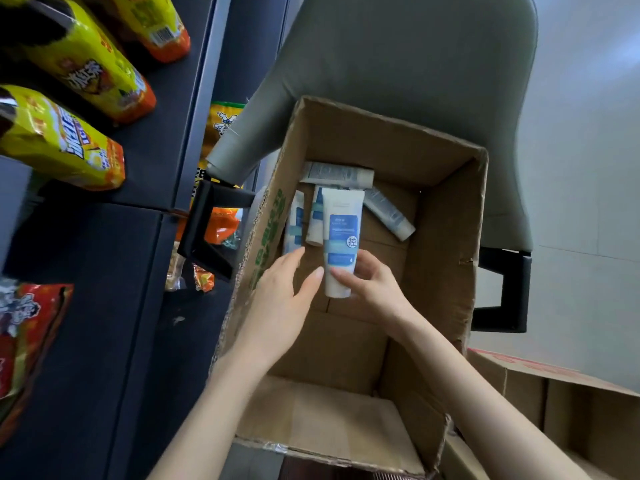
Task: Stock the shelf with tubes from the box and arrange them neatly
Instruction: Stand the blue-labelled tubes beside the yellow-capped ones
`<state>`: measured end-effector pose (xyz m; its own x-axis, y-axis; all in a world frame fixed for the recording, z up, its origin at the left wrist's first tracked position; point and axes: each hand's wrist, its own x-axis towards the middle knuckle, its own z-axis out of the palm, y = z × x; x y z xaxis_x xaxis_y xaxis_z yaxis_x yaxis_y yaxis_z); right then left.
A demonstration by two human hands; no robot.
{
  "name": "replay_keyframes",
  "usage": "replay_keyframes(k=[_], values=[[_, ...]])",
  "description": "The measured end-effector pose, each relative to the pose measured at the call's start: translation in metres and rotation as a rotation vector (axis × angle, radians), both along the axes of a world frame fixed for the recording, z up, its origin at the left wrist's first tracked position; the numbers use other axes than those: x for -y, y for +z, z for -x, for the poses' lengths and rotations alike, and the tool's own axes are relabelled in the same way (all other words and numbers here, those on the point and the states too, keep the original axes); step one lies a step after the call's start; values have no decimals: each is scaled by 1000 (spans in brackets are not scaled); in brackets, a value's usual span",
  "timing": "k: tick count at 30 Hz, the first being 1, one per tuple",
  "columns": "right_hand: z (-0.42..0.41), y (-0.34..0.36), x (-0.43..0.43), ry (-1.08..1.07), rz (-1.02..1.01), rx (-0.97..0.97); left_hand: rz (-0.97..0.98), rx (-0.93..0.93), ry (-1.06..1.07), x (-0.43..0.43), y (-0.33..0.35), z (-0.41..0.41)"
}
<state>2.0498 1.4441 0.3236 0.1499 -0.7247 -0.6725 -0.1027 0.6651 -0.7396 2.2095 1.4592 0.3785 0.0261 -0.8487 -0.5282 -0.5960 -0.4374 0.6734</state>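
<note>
Looking at the shelf (pixel 114 306): I see it on the left of my screen, dark and tall, the biggest thing here.
Chair (pixel 415 64): grey, with black arms, right of the shelf. The box (pixel 446 237) sits on it, between the arms.
Box: brown cardboard, open at the top, in the middle of my view.
Second box (pixel 554 393): brown too, low on the right, just beside the first one.
Snack bags (pixel 69 143): yellow and orange ones lie on the shelf, up on the left. A red bag (pixel 27 323) lies lower down.
Left hand (pixel 280 306): inside the box, left of the held tube (pixel 341 237). Its fingers are straight and hold nothing. One fingertip is right at the tube's left edge; I cannot tell if it touches.
Right hand (pixel 374 289): inside the box, at the near end of the held tube. Its thumb lies on the front and its fingers curl round the back, so it grips the tube.
Both hands: close side by side, with only the tube between them.
Held tube: white with a blue label that faces me. Its long side runs straight away from me, up the screen. The wide flat end points away from me. The narrow end points to me and pokes out below the thumb.
Other tubes (pixel 337 174): they lie at the far end of the box, behind the held one. One lies across by the far wall, one slants off to the right, and two lie by the left wall.
</note>
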Motion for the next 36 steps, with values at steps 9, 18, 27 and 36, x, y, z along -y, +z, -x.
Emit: replay_keyframes(k=[9,18,27,36], values=[[-28,46,-25,63,91,205,118,-506,496,-1,12,-4],[-35,49,-18,40,64,273,103,-552,516,-5,18,-14],[-38,-3,26,-18,-37,-28,180,-530,672,1,26,-45],[-52,-93,74,0,-177,-326,113,-542,730,0,20,-57]])
